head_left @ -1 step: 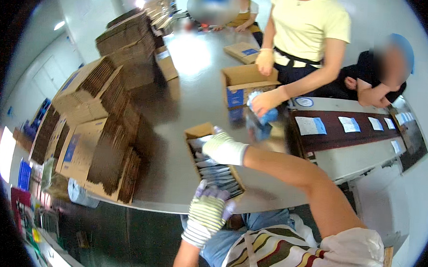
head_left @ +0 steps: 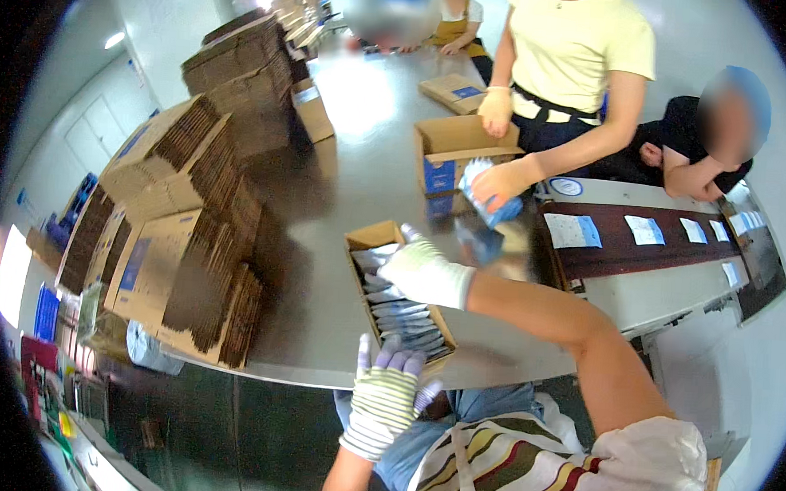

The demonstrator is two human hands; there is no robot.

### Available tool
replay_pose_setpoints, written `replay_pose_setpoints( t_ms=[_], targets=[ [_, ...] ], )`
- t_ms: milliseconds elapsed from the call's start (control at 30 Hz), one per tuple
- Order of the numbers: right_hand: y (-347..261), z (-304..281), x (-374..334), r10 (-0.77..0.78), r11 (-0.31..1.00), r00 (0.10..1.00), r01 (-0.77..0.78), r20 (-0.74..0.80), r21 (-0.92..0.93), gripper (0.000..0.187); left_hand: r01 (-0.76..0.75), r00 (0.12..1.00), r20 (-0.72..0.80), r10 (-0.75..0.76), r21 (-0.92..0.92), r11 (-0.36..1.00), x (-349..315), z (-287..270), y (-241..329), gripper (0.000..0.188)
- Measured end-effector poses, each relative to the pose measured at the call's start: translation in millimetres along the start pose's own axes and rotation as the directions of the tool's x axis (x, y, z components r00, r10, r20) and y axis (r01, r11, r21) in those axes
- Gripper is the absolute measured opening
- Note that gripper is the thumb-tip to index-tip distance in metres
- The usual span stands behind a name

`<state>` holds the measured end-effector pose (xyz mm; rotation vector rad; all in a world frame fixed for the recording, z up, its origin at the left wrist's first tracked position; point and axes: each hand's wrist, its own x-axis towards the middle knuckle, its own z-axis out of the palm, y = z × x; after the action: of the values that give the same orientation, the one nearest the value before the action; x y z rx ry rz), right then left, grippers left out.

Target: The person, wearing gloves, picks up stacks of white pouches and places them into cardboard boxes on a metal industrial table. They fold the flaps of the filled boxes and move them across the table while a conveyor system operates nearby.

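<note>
The right hand (head_left: 423,269), in the head view, is held over packets (head_left: 407,324) lined up in an open box (head_left: 373,236) on the bench (head_left: 308,334); whether one is grasped cannot be told. The left hand (head_left: 387,389) is spread at the near end, nothing clasped. Packets could be creased by hard pressing; the box could be skidded if poorly braced.

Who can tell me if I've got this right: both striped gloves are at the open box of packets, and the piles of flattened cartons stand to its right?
Not quite: the head view shows the piles of flattened cartons to the left of the open box. Both gloved hands, left and right, are indeed at that box of packets.
</note>
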<state>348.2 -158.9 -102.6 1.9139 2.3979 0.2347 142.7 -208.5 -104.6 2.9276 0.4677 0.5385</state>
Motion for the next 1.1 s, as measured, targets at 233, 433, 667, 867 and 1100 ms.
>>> replay_pose_setpoints(
  t_ms=[233,433,667,867,1100],
  targets=[
    [-73.6,-3.6,-85.6,-0.356,0.934,0.848,0.325,-0.393,-0.145,0.048,0.212,0.876,-0.334,-0.347,-0.380,0.901,-50.6,49.9,-22.4,0.077],
    [-33.7,37.3,33.1,-0.166,0.986,0.840,0.140,-0.517,-0.089,0.037,0.372,0.759,-0.430,-0.490,-0.332,0.867,-54.3,35.7,-53.8,0.068],
    [63.7,17.0,150.0,0.250,0.962,0.900,-0.273,-0.356,-0.015,0.070,0.384,0.911,-0.288,-0.297,0.324,0.864,-67.9,-24.4,-129.4,0.048],
    [-49.2,97.5,26.9,-0.086,0.912,0.995,0.095,-0.041,0.400,0.079,0.455,0.886,-0.361,-0.293,0.546,0.704,-22.8,-106.0,-252.5,0.060],
    [-97.7,150.6,-54.6,0.082,0.885,0.985,-0.003,-0.150,0.465,0.060,0.682,0.507,0.049,-0.861,0.588,0.435,72.5,-161.1,-281.7,0.071]
  ],
)
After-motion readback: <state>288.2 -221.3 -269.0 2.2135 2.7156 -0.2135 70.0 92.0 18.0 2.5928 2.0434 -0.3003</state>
